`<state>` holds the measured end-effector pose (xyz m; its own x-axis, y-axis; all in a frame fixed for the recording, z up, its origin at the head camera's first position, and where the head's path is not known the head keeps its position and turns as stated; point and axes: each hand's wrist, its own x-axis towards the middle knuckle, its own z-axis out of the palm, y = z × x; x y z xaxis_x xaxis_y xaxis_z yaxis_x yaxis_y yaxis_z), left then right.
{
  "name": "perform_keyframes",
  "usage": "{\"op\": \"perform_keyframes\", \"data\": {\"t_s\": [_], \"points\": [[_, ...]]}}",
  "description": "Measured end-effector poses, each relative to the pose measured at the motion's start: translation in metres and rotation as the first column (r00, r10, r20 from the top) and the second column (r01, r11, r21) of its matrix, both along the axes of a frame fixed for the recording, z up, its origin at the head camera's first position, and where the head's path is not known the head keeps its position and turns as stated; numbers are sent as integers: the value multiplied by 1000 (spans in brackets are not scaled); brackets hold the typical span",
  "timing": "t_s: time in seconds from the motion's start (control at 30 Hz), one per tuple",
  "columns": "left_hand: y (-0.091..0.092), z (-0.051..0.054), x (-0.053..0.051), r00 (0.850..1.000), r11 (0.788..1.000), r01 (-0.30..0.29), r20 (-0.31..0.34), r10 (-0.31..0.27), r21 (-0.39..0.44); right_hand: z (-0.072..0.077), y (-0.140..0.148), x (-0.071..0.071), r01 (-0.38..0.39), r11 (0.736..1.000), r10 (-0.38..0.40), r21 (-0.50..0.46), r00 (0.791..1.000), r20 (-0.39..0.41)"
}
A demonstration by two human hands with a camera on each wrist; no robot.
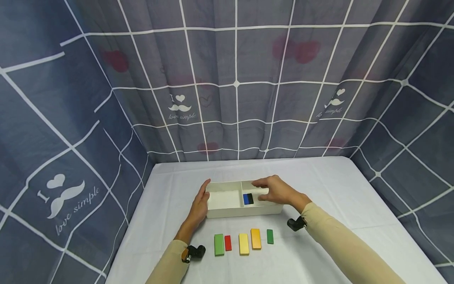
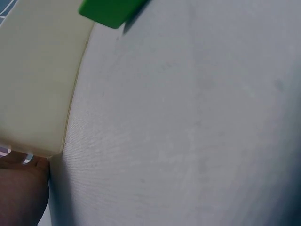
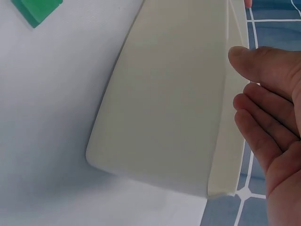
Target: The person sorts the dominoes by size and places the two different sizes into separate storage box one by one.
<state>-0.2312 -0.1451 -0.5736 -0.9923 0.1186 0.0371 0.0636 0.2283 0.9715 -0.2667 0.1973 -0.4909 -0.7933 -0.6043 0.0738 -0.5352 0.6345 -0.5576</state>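
A long off-white box (image 1: 244,212) with a divider stands before me. In its right compartment, against the divider, lie a blue block (image 1: 246,199) and a black block (image 1: 250,198). My left hand (image 1: 198,206) holds the box's left end, fingers along the outer wall and thumb at the rim; in the left wrist view the hand (image 2: 23,188) is partly cut off. Over the right compartment is my right hand (image 1: 281,191), thumb and fingers apart. The right wrist view shows this hand (image 3: 277,103) beside the rim with nothing in its grasp.
In front of the box lie a light green block (image 1: 219,244), a red block (image 1: 228,243), a pale yellow block (image 1: 243,243), an orange-yellow block (image 1: 255,239) and a small dark green block (image 1: 270,236). A white cloth (image 1: 305,173) covers the table; checked curtains (image 1: 220,98) surround it.
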Motion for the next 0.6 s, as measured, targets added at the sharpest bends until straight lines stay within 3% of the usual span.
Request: {"op": "perform_keyframes", "data": {"t_s": [0.6], "points": [[0,1,0,1000,1000,-1,4,1,-5,9,18,15,58,998,-58,3,998,10]]}}
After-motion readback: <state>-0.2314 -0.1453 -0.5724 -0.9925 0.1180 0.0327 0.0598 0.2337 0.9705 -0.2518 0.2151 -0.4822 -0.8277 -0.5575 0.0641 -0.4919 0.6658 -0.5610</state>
